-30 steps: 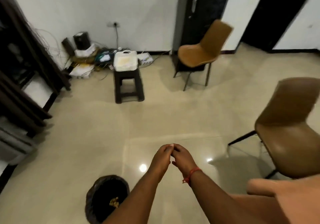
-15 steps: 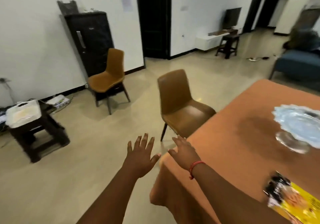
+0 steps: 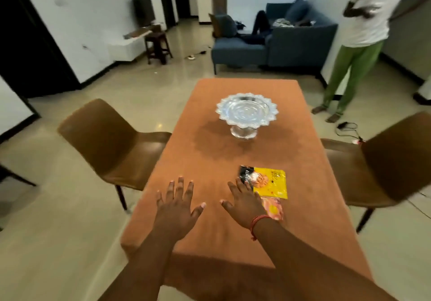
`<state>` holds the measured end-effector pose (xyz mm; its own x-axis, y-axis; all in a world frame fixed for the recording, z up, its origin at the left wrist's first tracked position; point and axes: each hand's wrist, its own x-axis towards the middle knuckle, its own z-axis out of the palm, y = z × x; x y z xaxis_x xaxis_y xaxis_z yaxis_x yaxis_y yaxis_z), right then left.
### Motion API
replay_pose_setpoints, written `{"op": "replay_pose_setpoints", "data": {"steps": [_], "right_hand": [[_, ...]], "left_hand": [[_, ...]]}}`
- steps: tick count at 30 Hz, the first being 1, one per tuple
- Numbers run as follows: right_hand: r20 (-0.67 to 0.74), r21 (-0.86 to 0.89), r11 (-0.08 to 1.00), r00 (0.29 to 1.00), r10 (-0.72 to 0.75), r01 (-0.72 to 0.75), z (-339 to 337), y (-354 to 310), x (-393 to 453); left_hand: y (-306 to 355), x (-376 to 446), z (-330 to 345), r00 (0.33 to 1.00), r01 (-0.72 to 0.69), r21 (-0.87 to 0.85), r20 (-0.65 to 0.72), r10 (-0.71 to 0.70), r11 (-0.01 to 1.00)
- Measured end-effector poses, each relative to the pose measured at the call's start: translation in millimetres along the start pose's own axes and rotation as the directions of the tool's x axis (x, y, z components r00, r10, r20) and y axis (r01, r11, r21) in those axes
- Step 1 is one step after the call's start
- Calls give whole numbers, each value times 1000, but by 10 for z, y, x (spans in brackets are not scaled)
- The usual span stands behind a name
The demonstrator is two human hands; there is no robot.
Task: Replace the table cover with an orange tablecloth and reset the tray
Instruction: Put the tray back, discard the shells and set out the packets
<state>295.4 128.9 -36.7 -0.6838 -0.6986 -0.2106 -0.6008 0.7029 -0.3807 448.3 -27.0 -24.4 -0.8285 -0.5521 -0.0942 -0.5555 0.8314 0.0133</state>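
Note:
An orange tablecloth [image 3: 210, 160] covers the whole table in front of me. A silver scalloped tray on a pedestal [image 3: 246, 110] stands upright near the table's middle, with nothing in it. A yellow and black packet [image 3: 268, 181] lies flat on the cloth on the near right, over a pinkish packet [image 3: 274, 207]. My left hand [image 3: 176, 205] hovers over the near part of the cloth with fingers spread, holding nothing. My right hand [image 3: 245, 201] is also spread and empty, its fingertips at the left edge of the yellow packet.
Brown chairs stand at the table's left [image 3: 112, 142] and right [image 3: 382, 160]. A person in green trousers [image 3: 356, 51] stands beyond the far right corner. A blue sofa [image 3: 275, 41] and a dark stool [image 3: 157, 46] are farther back. A cable [image 3: 349, 130] lies on the floor.
My view has swung right from the floor and bin to face the table. My hands, first joined together, have parted and now spread over the orange cloth.

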Motion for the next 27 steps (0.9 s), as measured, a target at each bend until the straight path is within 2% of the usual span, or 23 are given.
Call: {"op": "replay_pose_setpoints", "data": {"steps": [5,11,16,21,27], "right_hand": [[36,-14,982,981,190,-189,-21,782,-363],[39,-12,972,971,235,-235,-193,1452,-373],[98,19,987,983,157,-159,-308,1887,-94],[183,12,1000,983,14,-17,-438,2495,211],[272,-14,997,959,-75,82,-783,3156,376]], "left_hand": [[640,-6,250,990,-124,-59,66,128,990],[1200,129,247,977,-131,-69,163,141,989],[1690,315,381,979,-9,-75,201,24,997],[2602,439,609,980,71,-61,191,-58,996],[3445,463,614,959,234,-151,196,-203,960]]}}
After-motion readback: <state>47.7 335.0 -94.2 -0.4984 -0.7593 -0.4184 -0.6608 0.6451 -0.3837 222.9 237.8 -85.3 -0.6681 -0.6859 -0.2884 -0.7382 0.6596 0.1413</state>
